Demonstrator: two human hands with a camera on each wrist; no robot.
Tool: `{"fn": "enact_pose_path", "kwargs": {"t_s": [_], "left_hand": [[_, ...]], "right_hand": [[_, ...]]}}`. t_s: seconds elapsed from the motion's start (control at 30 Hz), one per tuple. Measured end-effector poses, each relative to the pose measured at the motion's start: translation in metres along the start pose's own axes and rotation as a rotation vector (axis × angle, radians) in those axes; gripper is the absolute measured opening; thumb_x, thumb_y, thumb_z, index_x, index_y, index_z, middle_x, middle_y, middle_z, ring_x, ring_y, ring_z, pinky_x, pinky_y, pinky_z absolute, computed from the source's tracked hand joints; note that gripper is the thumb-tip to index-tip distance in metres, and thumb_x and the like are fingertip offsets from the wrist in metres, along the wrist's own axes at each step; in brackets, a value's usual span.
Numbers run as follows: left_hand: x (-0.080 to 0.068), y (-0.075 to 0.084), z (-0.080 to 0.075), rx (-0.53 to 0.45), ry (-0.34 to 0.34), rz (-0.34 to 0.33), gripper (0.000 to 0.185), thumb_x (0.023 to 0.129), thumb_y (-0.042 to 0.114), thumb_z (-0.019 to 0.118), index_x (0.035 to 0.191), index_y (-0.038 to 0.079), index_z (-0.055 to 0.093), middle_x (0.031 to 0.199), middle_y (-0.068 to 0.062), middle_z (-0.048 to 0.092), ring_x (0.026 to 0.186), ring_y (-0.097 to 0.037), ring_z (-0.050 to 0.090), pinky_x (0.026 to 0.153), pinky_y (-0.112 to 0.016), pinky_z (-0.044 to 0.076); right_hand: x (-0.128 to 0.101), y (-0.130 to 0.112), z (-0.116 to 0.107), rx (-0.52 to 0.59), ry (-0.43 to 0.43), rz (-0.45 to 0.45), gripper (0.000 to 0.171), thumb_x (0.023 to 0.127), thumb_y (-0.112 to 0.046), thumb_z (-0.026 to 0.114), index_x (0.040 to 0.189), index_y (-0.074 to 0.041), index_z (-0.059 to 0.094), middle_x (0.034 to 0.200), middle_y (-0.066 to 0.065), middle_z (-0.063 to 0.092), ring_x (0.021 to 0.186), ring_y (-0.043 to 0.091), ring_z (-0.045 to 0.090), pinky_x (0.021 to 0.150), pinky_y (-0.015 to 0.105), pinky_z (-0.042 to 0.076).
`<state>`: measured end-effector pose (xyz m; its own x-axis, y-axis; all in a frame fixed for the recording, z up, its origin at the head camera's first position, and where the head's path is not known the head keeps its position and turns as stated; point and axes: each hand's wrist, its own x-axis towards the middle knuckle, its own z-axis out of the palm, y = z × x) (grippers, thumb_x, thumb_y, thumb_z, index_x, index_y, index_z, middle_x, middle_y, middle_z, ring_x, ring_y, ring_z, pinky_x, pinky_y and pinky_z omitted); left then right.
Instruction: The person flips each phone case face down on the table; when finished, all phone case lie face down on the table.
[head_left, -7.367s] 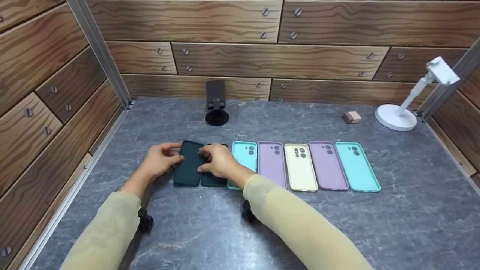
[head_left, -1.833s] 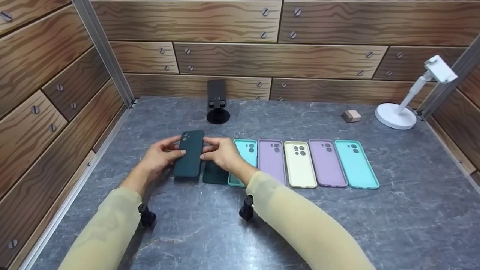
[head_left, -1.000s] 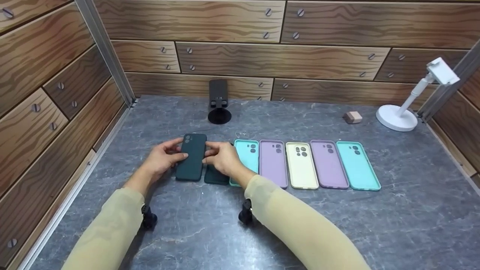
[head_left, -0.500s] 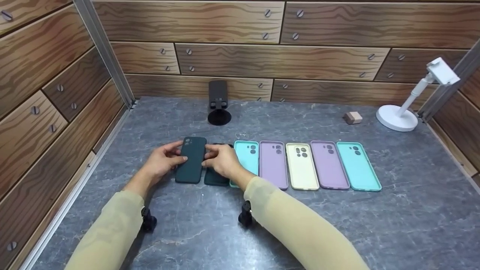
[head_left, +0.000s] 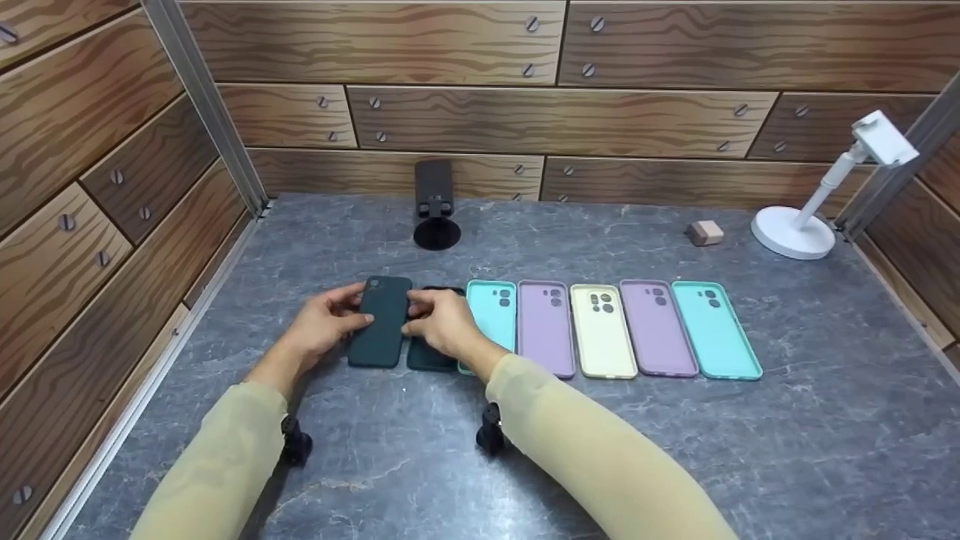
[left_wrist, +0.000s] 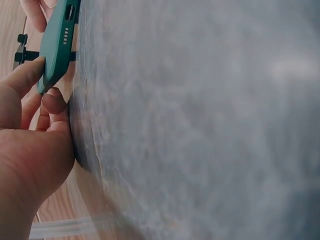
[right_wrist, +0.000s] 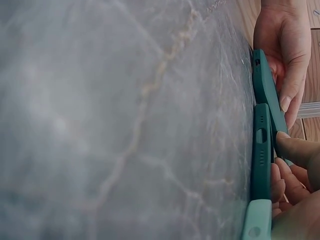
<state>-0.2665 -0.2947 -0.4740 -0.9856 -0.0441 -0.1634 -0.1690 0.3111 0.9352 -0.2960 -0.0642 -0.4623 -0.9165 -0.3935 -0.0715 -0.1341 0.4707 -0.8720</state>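
Observation:
A dark green phone case (head_left: 380, 330) lies back up at the left end of a row, its far end slightly raised off the grey table (head_left: 420, 465). My left hand (head_left: 361, 307) pinches its left edge and my right hand (head_left: 411, 313) pinches its right edge. In the left wrist view my thumb and a finger (left_wrist: 52, 102) grip the case (left_wrist: 57, 45) just above the surface. The right wrist view shows the case (right_wrist: 269, 97) tilted beside a second dark green case (right_wrist: 261, 155), which lies flat under my right hand (right_wrist: 289, 159).
To the right lie a teal case (head_left: 491, 311), a purple one (head_left: 546, 326), a yellow one (head_left: 601, 330), another purple (head_left: 656, 328) and another teal (head_left: 714, 330). A black stand (head_left: 436, 202), a tan block (head_left: 705, 233) and a white stand (head_left: 806, 217) sit at the back. Wood-pattern walls enclose the table.
The dark green case, held higher 1.8 s ago, has come down close to the table. Both hands keep their grip on its edges.

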Motion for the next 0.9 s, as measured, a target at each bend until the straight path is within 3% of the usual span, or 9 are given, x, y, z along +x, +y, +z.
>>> {"fn": "enact_pose_path", "kwargs": {"t_s": [0.43,0.9], "left_hand": [[-0.0021,-0.001,-0.0019,-0.002,0.006,0.028,0.065,0.098,0.005,0.075,0.158,0.005,0.049,0.139,-0.021,0.057,0.106,-0.019,0.063,0.08,-0.025,0.054],[-0.0022,0.0005,0.0029,0.052,-0.001,0.001,0.061,0.1,0.006,0.073,0.157,0.003,0.051,0.143,-0.021,0.058,0.113,-0.024,0.059,0.084,-0.024,0.052]], "right_hand": [[0.0,-0.0036,0.0032,-0.003,0.008,0.004,0.06,0.093,-0.008,0.084,0.148,-0.011,0.063,0.121,0.004,0.075,0.112,0.019,0.071,0.097,0.033,0.056],[-0.002,-0.0001,0.0041,-0.062,0.011,-0.04,0.058,0.093,-0.008,0.083,0.148,-0.009,0.063,0.124,0.006,0.074,0.109,0.018,0.071,0.095,0.032,0.056]]}}
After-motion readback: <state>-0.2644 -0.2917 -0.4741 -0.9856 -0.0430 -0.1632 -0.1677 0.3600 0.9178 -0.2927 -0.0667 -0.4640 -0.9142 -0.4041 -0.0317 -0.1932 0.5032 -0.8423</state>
